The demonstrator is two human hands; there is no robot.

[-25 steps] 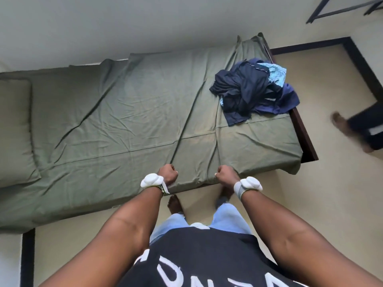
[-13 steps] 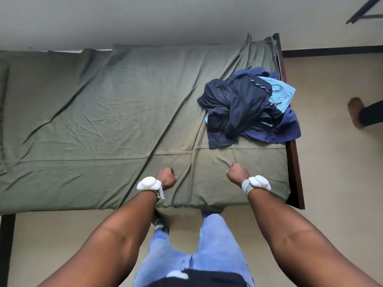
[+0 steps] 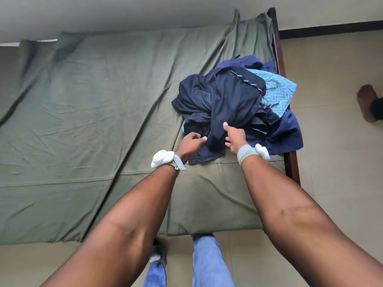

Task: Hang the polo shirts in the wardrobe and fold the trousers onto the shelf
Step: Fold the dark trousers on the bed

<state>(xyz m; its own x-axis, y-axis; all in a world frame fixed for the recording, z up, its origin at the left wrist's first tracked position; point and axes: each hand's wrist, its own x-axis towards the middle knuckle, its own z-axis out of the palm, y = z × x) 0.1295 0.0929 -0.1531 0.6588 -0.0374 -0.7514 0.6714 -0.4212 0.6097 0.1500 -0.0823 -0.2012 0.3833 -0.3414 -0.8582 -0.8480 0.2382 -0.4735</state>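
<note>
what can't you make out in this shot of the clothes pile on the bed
- Dark navy garment, head view: too crumpled to tell polo from trousers.
- Teal zigzag-patterned cloth: mostly buried under it.
- Left hand and right hand: fingertips hidden in fabric.
- Wardrobe, shelf: outside the frame.
</note>
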